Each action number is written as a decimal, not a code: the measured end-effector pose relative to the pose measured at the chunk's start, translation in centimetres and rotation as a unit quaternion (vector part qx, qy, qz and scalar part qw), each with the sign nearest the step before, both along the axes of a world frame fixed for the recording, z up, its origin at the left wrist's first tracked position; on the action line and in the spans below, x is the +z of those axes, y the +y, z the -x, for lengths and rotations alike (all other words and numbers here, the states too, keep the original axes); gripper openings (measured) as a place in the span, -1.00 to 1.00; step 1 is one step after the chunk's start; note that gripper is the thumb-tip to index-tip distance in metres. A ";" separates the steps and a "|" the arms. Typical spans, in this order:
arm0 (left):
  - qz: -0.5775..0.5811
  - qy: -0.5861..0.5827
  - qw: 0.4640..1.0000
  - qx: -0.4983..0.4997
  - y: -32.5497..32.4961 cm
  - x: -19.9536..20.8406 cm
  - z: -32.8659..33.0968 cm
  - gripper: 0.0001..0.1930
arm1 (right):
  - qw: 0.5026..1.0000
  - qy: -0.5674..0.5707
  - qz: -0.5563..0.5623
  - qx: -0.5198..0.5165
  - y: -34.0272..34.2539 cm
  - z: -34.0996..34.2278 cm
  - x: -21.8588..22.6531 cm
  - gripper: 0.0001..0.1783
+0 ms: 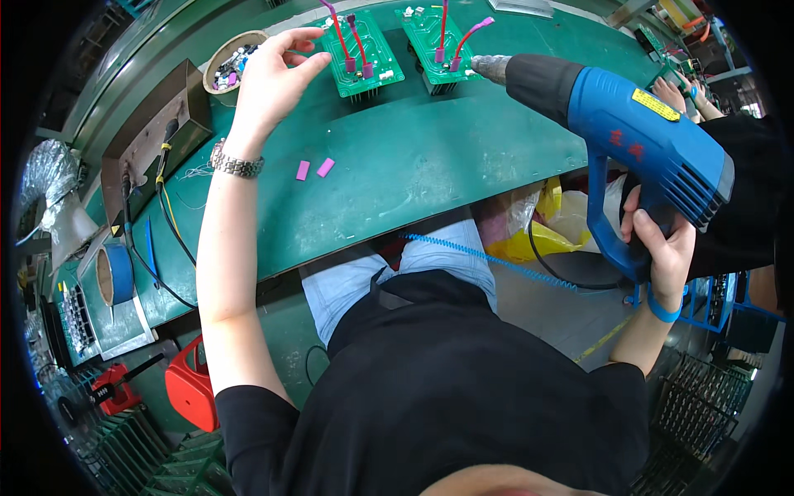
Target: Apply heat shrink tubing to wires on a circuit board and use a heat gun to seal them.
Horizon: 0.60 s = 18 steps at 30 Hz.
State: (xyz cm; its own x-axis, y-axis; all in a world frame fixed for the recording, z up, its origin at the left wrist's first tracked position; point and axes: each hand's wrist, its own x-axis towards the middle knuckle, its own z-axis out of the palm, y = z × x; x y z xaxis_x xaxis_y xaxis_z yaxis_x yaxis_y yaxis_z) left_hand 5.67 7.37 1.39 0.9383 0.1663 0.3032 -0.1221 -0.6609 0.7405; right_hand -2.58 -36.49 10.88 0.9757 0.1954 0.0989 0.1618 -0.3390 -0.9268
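Observation:
My right hand (pixel 662 244) grips the handle of a blue heat gun (pixel 628 124). Its metal nozzle (pixel 490 66) points at the pink sleeves on the right green circuit board (pixel 434 33). A second green circuit board (pixel 364 50) with red wires and pink sleeves lies to its left. My left hand (pixel 273 78) hovers open just left of that board, fingers spread, holding nothing. A metal watch (pixel 236 164) sits on that wrist. Two loose pink sleeve pieces (pixel 314 169) lie on the green bench mat (pixel 413 174).
A round bowl of small parts (pixel 231 62) stands at the back left beside a brown box (pixel 149 136). A blue tape roll (pixel 116 273) and cables lie at the left. A blue coiled cord (pixel 496 260) runs under the bench. Another person's hands (pixel 686 95) work at the far right.

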 end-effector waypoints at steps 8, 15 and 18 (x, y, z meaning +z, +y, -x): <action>0.008 -0.012 1.000 0.013 0.1 -0.1 0.3 -0.67 | 1.000 0.002 0.025 0.000 0.9 0.0 -0.4 -0.68; 0.010 -0.038 0.999 0.005 0.0 0.3 0.1 -0.68 | 0.998 -0.006 0.050 -0.030 1.7 1.1 0.0 -0.72; 0.026 -0.042 0.999 0.003 0.1 0.3 0.1 -0.67 | 0.997 -0.008 0.057 -0.042 1.6 1.6 0.1 -0.70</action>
State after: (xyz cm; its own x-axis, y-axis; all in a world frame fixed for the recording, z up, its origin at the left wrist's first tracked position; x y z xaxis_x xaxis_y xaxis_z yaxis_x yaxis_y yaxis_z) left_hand 5.57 7.45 1.66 0.9088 0.1906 0.3711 -0.1806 -0.6222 0.7617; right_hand -4.18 -34.88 11.01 0.9875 0.1247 0.0967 0.1436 -0.4555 -0.8786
